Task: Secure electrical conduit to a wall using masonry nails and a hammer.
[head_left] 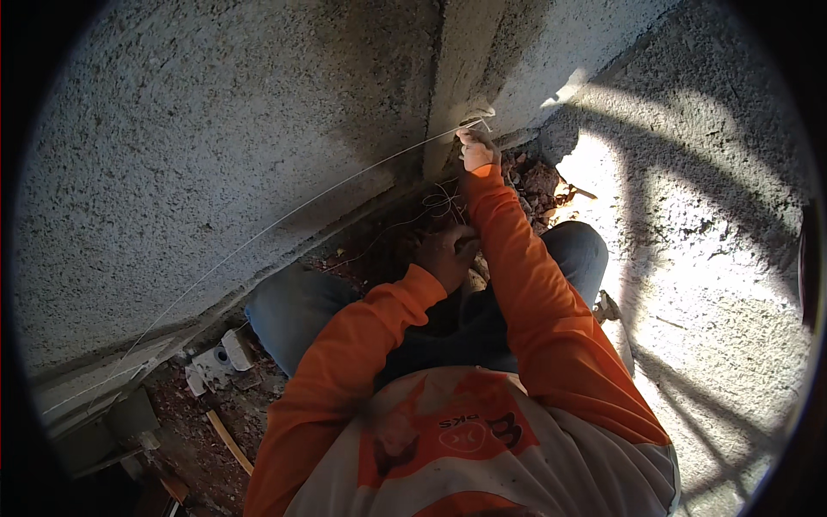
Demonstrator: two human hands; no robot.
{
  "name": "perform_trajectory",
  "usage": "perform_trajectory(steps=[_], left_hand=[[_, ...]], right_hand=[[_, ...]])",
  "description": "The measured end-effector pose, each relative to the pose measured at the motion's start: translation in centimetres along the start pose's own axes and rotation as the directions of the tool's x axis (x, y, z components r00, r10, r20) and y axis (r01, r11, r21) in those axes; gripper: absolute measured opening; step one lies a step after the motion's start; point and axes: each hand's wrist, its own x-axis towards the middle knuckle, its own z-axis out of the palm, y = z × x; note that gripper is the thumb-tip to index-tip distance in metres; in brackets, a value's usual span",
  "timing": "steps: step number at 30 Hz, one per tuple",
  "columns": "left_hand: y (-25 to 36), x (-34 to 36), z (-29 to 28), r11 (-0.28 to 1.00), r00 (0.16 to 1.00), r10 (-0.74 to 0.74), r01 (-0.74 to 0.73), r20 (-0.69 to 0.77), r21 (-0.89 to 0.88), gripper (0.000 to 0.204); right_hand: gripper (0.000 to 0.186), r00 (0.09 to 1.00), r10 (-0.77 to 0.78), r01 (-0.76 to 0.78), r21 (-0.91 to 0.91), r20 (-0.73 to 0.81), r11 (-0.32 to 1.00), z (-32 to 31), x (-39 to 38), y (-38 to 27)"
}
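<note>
String [284,215] is running taut along the rough wall [215,129], just above its base. Right hand [476,151] is pinching its end at the wall's corner; left hand [444,252] is clenching below, contents unclear. Keeping tension steady probably matters here.

I note a thin white string [284,215], drawn taut, running diagonally along the rough plastered wall's base.

Outdoor building site at the foot of a rough-rendered wall [215,129]. Broken brick rubble [538,181] and loose dirt lie along the base, a taut mason's string line [284,220] runs across the wall, and rough concrete ground [715,258] adjoins.
</note>
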Motion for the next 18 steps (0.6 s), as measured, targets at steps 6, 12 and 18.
perform_trajectory(steps=[6, 12, 18], left_hand=[[-0.1, -0.1, 0.2, 0.999, 1.000, 0.025, -0.026, 0.012, 0.029, 0.023], [0.0, -0.2, 0.0, 0.999, 0.999, -0.027, 0.027, 0.018, 0.026, 0.026], [-0.5, 0.6, -1.1, 0.986, 0.992, -0.115, 0.107, -0.057, -0.129, 0.026]], right_hand=[[0.015, 0.910, 0.404, -0.414, -0.230, -0.089, 0.881, -3.3, 4.2, -1.1], [0.017, 0.805, 0.587, -0.589, -0.003, 0.087, 0.808, -5.2, 5.3, 5.1], [0.031, 0.632, 0.726, -0.772, 0.297, 0.269, 0.562, -0.4, 0.4, 11.4]])
